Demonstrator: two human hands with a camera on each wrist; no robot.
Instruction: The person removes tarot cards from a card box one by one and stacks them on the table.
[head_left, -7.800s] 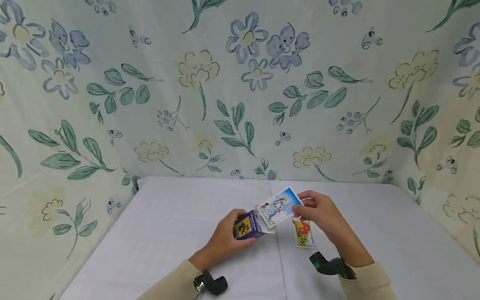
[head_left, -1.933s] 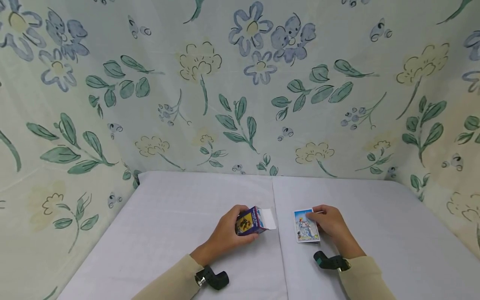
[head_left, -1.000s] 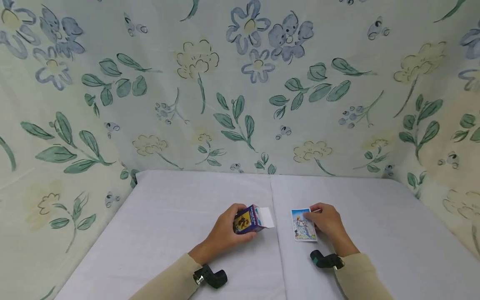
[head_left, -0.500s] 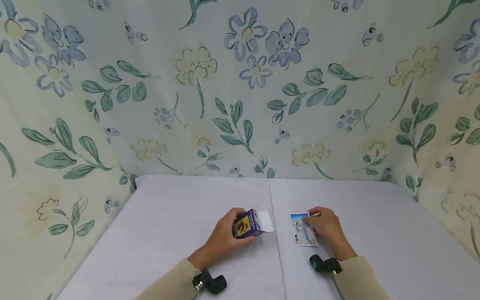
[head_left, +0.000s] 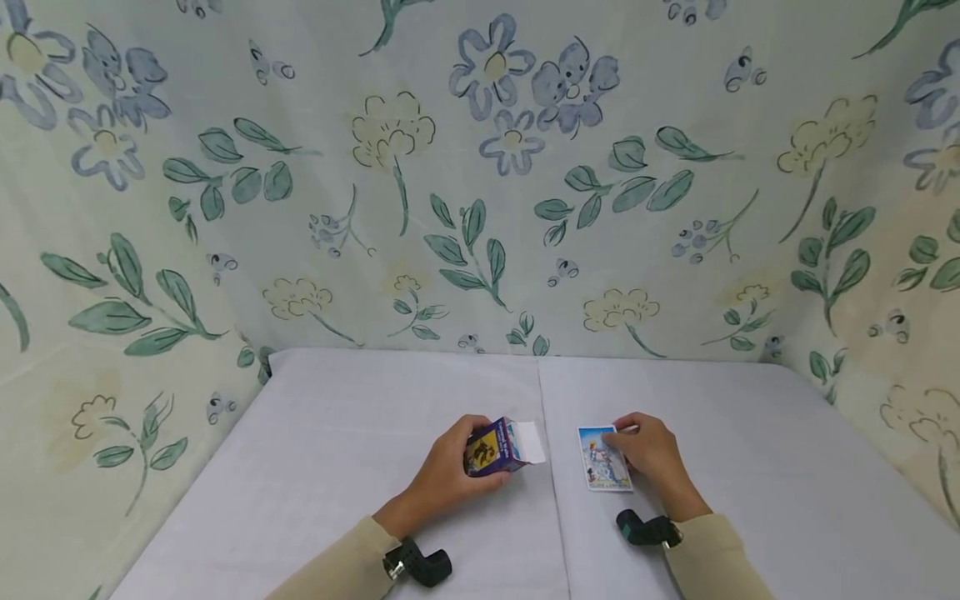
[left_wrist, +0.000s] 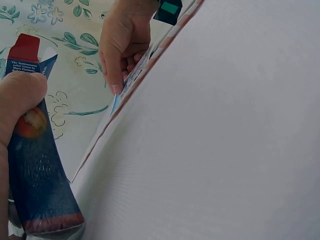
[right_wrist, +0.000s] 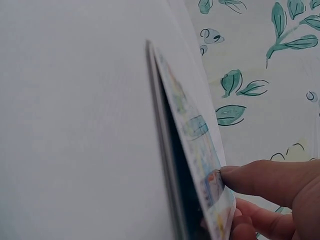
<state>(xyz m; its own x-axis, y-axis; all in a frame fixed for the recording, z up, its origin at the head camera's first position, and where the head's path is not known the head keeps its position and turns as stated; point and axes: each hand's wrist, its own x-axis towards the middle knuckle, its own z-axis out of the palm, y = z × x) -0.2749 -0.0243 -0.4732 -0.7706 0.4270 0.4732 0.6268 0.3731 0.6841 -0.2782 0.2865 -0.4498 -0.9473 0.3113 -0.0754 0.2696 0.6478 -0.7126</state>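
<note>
My left hand (head_left: 438, 483) grips a dark blue card box (head_left: 491, 450) above the table, its white end flap (head_left: 531, 442) standing out toward the right. In the left wrist view the thumb lies along the box (left_wrist: 42, 170). My right hand (head_left: 656, 454) pinches a picture card (head_left: 606, 467) by its upper right edge. The card has a blue sky and a figure on it. In the right wrist view this card (right_wrist: 192, 130) tilts up from a thin stack (right_wrist: 162, 135) beneath, with a dark gap between them. How many cards lie below cannot be seen.
A white cloth (head_left: 360, 417) covers the table, with a crease running front to back between the hands. Flowered fabric (head_left: 480, 250) hangs behind and at both sides. Black wrist cameras (head_left: 422, 565) sit on both wrists.
The blue-sky card was held up beside the box's mouth earliest; now it is over the orange-pictured card on the table, which it hides. In the last second the hands have barely moved.
</note>
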